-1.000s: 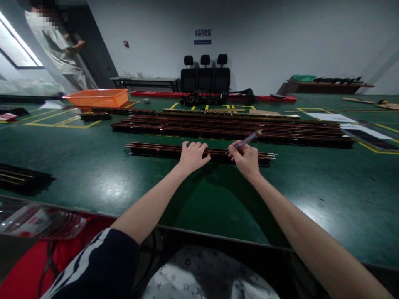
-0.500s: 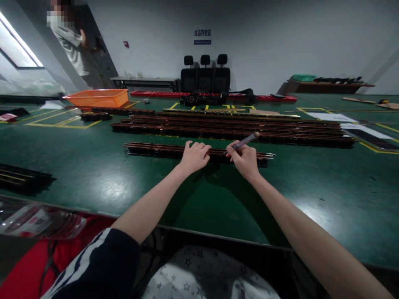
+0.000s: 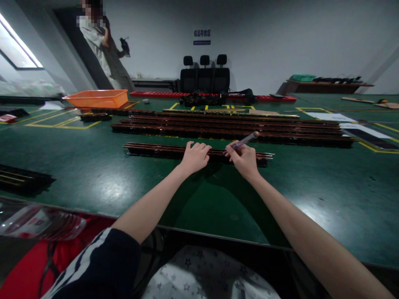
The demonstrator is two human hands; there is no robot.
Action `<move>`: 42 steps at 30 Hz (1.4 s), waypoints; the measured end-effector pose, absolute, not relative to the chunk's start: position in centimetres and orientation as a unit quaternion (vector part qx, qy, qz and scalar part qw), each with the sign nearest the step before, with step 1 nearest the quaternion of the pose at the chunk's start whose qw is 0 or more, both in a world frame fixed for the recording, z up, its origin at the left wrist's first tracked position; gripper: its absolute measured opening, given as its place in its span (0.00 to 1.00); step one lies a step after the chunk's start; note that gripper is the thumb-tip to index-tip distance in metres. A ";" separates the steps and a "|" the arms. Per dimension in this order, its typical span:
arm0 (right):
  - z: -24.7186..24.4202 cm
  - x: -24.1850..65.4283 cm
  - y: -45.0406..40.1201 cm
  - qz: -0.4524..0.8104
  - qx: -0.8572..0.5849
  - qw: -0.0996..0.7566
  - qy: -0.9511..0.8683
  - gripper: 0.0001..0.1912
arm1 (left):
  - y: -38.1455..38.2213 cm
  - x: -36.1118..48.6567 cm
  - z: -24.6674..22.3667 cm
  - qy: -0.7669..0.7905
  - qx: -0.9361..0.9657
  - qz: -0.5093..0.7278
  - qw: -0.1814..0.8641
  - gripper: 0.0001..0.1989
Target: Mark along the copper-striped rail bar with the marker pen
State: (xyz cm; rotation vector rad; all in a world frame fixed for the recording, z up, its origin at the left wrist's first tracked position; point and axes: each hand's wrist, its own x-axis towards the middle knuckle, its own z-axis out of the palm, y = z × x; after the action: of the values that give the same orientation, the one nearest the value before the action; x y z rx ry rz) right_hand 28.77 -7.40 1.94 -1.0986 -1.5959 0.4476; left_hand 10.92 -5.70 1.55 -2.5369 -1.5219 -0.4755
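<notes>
A short bundle of long dark strips with coppery edges lies crosswise on the green tabletop in front of me. My left hand bends over its middle, fingers on the far side and thumb on the near side, gripping it. To the right, my right hand is closed in a writing grip around a pen. The pen has a clear barrel and a brownish end pointing up and right. Its tip is down at the strips, partly hidden by my fingers.
Behind lies a larger stack of similar strips. An orange bin stands at the back left, papers lie at right, and more strips at left. A plastic bottle is below the table edge. A person stands beyond.
Both hands, the pen and the strips look almost unmoved. The person in the background has moved to the right, and a dark object in that person's hand now shows clearly.
</notes>
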 end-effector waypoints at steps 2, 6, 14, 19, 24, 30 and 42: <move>2.0 28.8 -7.4 0.191 -0.458 0.547 -0.674 0.13 | -5.7 10.9 1.6 -0.506 -0.845 -0.157 0.071 0.19; 2.0 28.7 -7.5 0.197 -0.453 0.550 -0.674 0.12 | -5.6 10.8 1.5 -0.501 -0.846 -0.163 0.078 0.19; 1.9 28.8 -7.4 0.192 -0.458 0.544 -0.676 0.12 | -5.5 10.7 1.2 -0.494 -0.849 -0.169 0.082 0.19; 1.9 28.9 -7.4 0.184 -0.463 0.539 -0.679 0.12 | -5.5 10.7 1.2 -0.498 -0.847 -0.164 0.091 0.18; 2.0 28.8 -7.4 0.183 -0.463 0.539 -0.679 0.11 | -5.4 10.7 1.2 -0.495 -0.847 -0.167 0.098 0.17; 2.0 28.9 -7.4 0.180 -0.462 0.535 -0.684 0.11 | -5.4 10.6 1.3 -0.493 -0.849 -0.168 0.090 0.17; 1.9 28.9 -7.3 0.189 -0.457 0.537 -0.684 0.11 | -5.4 10.7 1.3 -0.497 -0.847 -0.161 0.093 0.19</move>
State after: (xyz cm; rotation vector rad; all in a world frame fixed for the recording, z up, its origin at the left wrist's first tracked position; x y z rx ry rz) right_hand 28.92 -7.33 1.95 -1.0866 -1.6277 0.4498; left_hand 10.73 -5.44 1.26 -2.5157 -1.4771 -0.4785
